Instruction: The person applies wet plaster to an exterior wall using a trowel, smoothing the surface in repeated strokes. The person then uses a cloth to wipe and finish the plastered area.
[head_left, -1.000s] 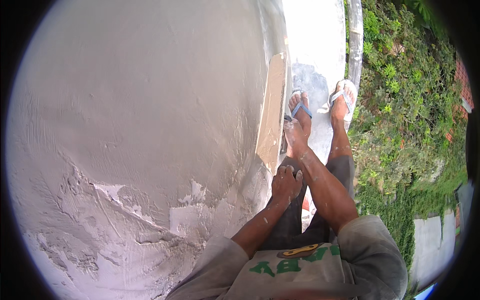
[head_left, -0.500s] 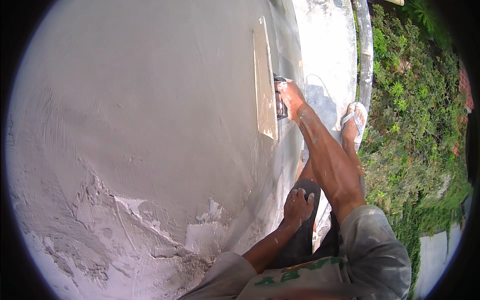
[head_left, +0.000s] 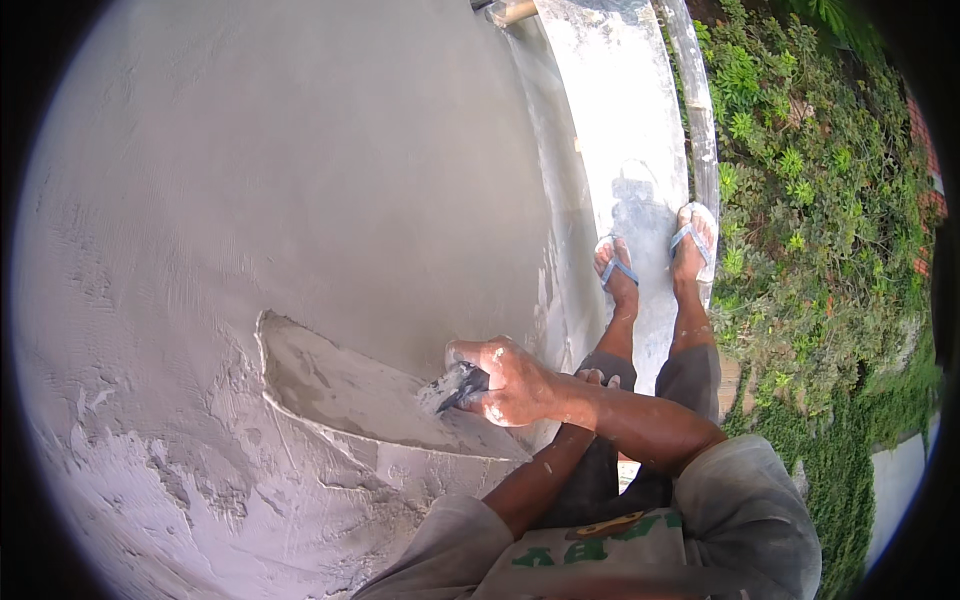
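Note:
My right hand (head_left: pixel 515 385) is closed around the dark handle of a plastering trowel (head_left: pixel 350 390). The trowel's long, plaster-coated blade lies slanted against the wet grey plaster wall (head_left: pixel 300 180), on the lower part where smooth plaster meets rough. Its lower edge borders a ridge of rough mortar. Behind my right forearm, my left hand (head_left: pixel 596 377) is near my knee; only its fingertips show, and most of it is hidden.
Both feet, in flip-flops, stand on a narrow whitish platform (head_left: pixel 620 90) beside the wall. A pole (head_left: pixel 697 110) runs along the platform's outer edge. Beyond it are green shrubs (head_left: pixel 770 200). Rough, uneven plaster (head_left: pixel 190 500) covers the wall's lower left.
My right hand has brought the trowel down and left, from the wall's right edge to the rough area, turning the blade from upright to slanted. My right forearm now covers most of my left hand.

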